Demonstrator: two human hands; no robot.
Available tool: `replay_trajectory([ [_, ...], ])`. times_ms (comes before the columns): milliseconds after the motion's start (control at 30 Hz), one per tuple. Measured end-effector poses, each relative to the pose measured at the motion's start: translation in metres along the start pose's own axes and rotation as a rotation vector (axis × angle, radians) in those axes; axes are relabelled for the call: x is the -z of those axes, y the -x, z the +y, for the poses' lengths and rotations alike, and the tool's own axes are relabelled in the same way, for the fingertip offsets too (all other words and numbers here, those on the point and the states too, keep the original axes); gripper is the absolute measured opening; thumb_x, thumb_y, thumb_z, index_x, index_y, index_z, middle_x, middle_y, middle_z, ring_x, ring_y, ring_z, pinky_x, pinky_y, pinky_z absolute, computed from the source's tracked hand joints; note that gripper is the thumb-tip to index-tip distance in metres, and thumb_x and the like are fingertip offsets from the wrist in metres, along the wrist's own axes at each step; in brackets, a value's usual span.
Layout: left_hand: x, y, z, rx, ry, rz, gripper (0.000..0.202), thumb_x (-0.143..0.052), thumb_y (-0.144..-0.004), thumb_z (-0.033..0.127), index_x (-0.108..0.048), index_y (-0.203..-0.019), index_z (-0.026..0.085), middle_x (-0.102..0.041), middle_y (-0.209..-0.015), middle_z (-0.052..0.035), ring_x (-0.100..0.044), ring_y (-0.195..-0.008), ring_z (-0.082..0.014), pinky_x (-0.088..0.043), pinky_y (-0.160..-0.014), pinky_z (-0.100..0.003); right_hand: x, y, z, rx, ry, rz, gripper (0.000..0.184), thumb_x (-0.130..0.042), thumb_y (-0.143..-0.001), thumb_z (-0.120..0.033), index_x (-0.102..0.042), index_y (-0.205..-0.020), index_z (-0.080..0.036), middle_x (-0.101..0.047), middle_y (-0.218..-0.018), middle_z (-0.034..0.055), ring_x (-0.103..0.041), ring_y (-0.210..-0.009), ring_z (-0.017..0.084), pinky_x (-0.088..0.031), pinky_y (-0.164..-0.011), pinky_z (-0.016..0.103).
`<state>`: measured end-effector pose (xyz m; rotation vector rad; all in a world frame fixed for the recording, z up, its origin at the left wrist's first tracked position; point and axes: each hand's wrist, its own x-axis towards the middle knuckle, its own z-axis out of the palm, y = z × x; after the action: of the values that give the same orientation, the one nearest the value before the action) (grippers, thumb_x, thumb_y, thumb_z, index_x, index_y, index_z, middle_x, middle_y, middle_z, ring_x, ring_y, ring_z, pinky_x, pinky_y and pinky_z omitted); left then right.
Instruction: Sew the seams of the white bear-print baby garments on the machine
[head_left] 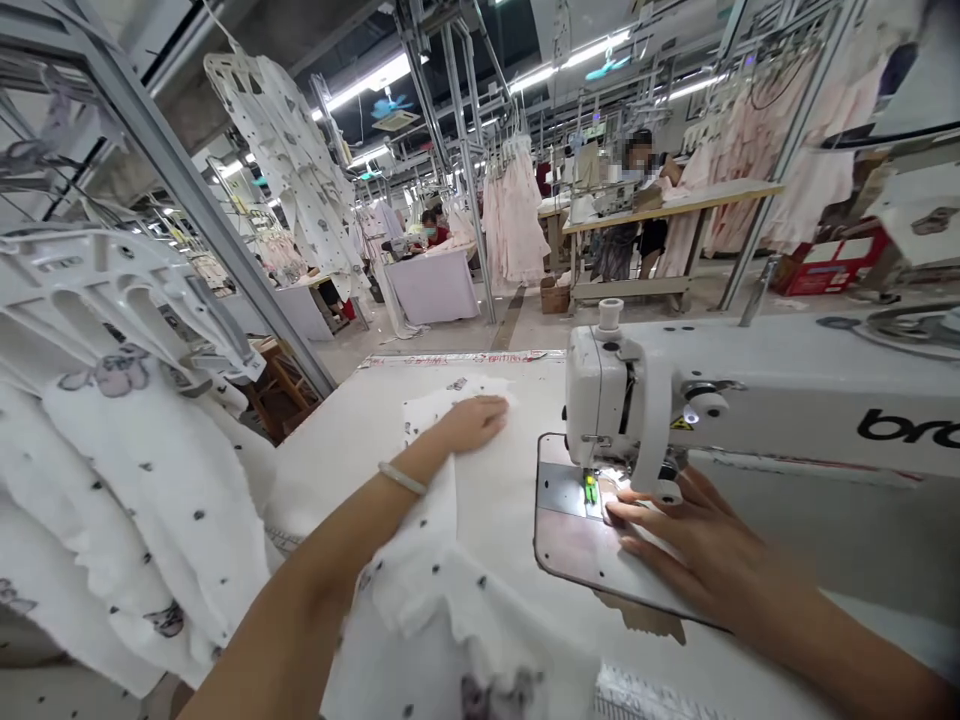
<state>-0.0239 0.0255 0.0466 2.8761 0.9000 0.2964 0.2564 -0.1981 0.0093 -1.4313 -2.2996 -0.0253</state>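
Note:
My left hand (478, 423) lies palm down, fingers stretched out, on the far end of a white printed fabric piece (429, 412). More white fabric with dark spots and an animal print (465, 590) runs under my left forearm toward me. On the right stands a white sewing machine (607, 390). My right hand (694, 545) is beside its green presser foot (591, 489), fingers extended over the metal needle plate (562, 525). Its fingertips are close to the foot, under the lamp's light. I see no cloth under the foot.
White printed garments (150, 450) hang from a white hanger (112, 285) close on the left. A metal post (195, 190) slants behind them. A ruler strip (652, 695) lies at the table's near edge. Beyond are a co-worker (637, 185) at another table and pink garments (514, 220).

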Motion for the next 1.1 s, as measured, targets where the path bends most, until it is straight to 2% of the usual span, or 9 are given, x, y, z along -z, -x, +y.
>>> replay_trajectory([
  [67, 0.013, 0.008, -0.008, 0.099, -0.005, -0.016, 0.036, -0.051, -0.100, 0.030, -0.060, -0.131, 0.013, -0.059, -0.144, -0.0170, -0.051, -0.140, -0.0292, -0.040, -0.118, -0.050, -0.001, 0.000, 0.000, 0.009, -0.009, 0.001, 0.035, -0.051, -0.102, -0.048, -0.069, -0.126, -0.031, -0.075, -0.107, 0.0064, -0.068, -0.110, 0.032, -0.027, -0.120, 0.067],
  [133, 0.023, 0.025, 0.002, 0.148, 0.001, -0.033, 0.040, -0.049, -0.102, 0.037, -0.058, -0.134, 0.015, -0.058, -0.144, -0.0168, -0.052, -0.138, -0.0298, -0.043, -0.114, -0.049, -0.003, 0.000, 0.001, 0.017, -0.020, -0.003, 0.034, -0.052, -0.101, -0.050, -0.069, -0.125, -0.031, -0.075, -0.111, 0.0055, -0.067, -0.114, 0.031, -0.024, -0.121, 0.068],
  [267, 0.026, 0.067, 0.062, -0.028, 0.209, -0.221, 0.043, -0.061, -0.096, 0.050, -0.064, -0.127, 0.020, -0.070, -0.120, -0.0079, -0.067, -0.109, -0.0212, -0.054, -0.091, -0.031, -0.005, 0.001, 0.000, 0.001, -0.057, -0.044, 0.034, -0.053, -0.102, -0.050, -0.067, -0.128, -0.034, -0.072, -0.121, 0.0032, -0.063, -0.120, 0.031, -0.015, -0.123, 0.068],
  [367, 0.020, 0.089, 0.105, -0.181, 0.326, -0.365, 0.030, -0.079, -0.084, 0.045, -0.068, -0.089, 0.018, -0.067, -0.090, -0.0029, -0.064, -0.090, -0.0191, -0.049, -0.081, -0.028, -0.002, 0.001, -0.006, -0.026, -0.130, -0.069, 0.034, -0.050, -0.102, -0.051, -0.070, -0.123, -0.034, -0.070, -0.127, 0.0033, -0.060, -0.124, 0.032, -0.014, -0.122, 0.068],
  [500, 0.018, 0.088, 0.134, -0.002, 0.440, -0.381, 0.027, -0.075, -0.086, 0.037, -0.056, -0.082, 0.019, -0.058, -0.079, 0.0021, -0.055, -0.073, -0.0147, -0.040, -0.065, -0.025, 0.001, 0.002, -0.018, -0.090, -0.346, -0.103, 0.041, -0.047, -0.101, -0.058, -0.073, -0.120, -0.033, -0.069, -0.130, 0.0074, -0.054, -0.131, 0.035, -0.027, -0.118, 0.067],
  [667, 0.017, 0.063, 0.143, 0.186, 0.618, -0.350, 0.037, -0.081, -0.076, 0.038, -0.058, -0.100, 0.022, -0.062, -0.096, 0.0006, -0.060, -0.088, -0.0189, -0.042, -0.068, -0.024, -0.005, 0.002, -0.029, -0.256, -0.632, -0.080, 0.053, -0.065, -0.089, -0.062, -0.067, -0.131, -0.029, -0.065, -0.133, 0.0116, -0.058, -0.123, 0.037, -0.048, -0.104, 0.057],
  [833, 0.004, 0.049, 0.136, 0.230, 0.727, -0.266, 0.040, -0.076, -0.080, 0.052, -0.065, -0.103, 0.020, -0.065, -0.099, -0.0019, -0.061, -0.092, -0.0200, -0.045, -0.073, -0.027, -0.011, 0.003, -0.029, -0.385, -0.794, -0.140, 0.068, -0.058, -0.094, -0.054, -0.037, -0.153, -0.027, -0.071, -0.101, 0.0064, -0.070, -0.089, 0.028, -0.059, -0.076, 0.042],
  [1000, -0.011, 0.048, 0.129, 0.249, 0.459, -0.174, 0.031, -0.057, -0.096, 0.048, -0.068, -0.099, 0.019, -0.066, -0.083, 0.0001, -0.062, -0.083, -0.0192, -0.047, -0.073, -0.029, -0.007, 0.003, -0.028, -0.162, -0.368, 0.006, 0.047, -0.053, -0.099, -0.044, -0.047, -0.144, -0.028, -0.071, -0.092, 0.0023, -0.068, -0.095, 0.026, -0.055, -0.082, 0.041],
  [1100, -0.015, 0.051, 0.132, 0.206, 0.228, -0.102, 0.034, -0.059, -0.097, 0.046, -0.064, -0.115, 0.018, -0.071, -0.099, -0.0049, -0.066, -0.090, -0.0241, -0.052, -0.079, -0.036, -0.002, 0.001, -0.028, 0.058, -0.137, 0.137, 0.038, -0.051, -0.103, -0.041, -0.052, -0.138, -0.027, -0.072, -0.110, 0.0050, -0.068, -0.100, 0.025, -0.053, -0.084, 0.040],
])
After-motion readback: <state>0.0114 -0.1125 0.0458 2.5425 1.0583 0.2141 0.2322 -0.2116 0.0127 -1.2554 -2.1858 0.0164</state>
